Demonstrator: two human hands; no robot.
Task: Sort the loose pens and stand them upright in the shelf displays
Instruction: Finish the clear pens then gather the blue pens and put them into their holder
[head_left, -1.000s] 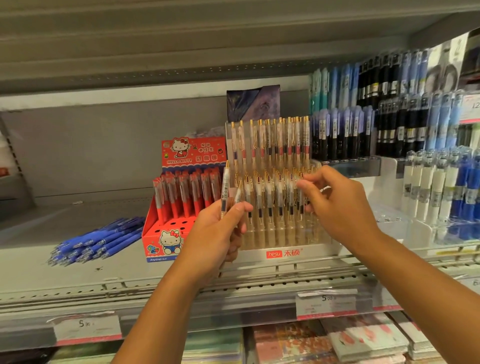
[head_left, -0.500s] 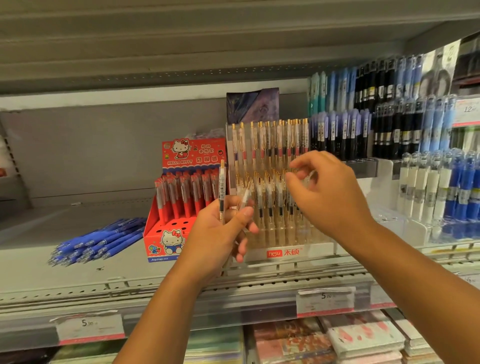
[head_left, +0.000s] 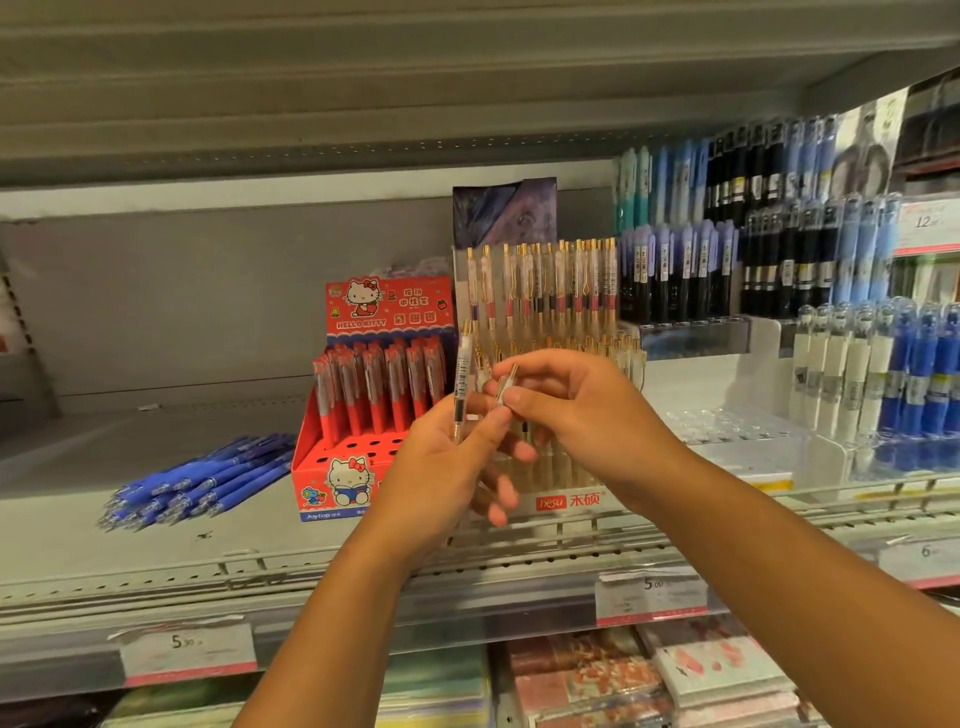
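Observation:
My left hand (head_left: 447, 462) holds two clear pens with gold clips in front of the clear tiered display (head_left: 561, 501). One pen (head_left: 461, 376) stands upright between its fingers. The second pen (head_left: 506, 383) leans right, and my right hand (head_left: 576, 415) pinches its top end between thumb and forefinger. Both hands meet just left of the display's middle. The display holds several clear gold-clip pens (head_left: 550, 280) standing in rows; its lower rows are partly hidden behind my hands.
A red cartoon-cat box (head_left: 363, 467) of red pens stands left of the display. Loose blue pens (head_left: 202, 480) lie in a heap on the shelf at left. Black, blue and white pens (head_left: 769, 260) fill racks at right. Price tags line the shelf edge (head_left: 311, 618).
My right hand has left the display's rows, moved left and down to my left hand, and taken hold of the leaning pen there. The left hand stayed roughly in place.

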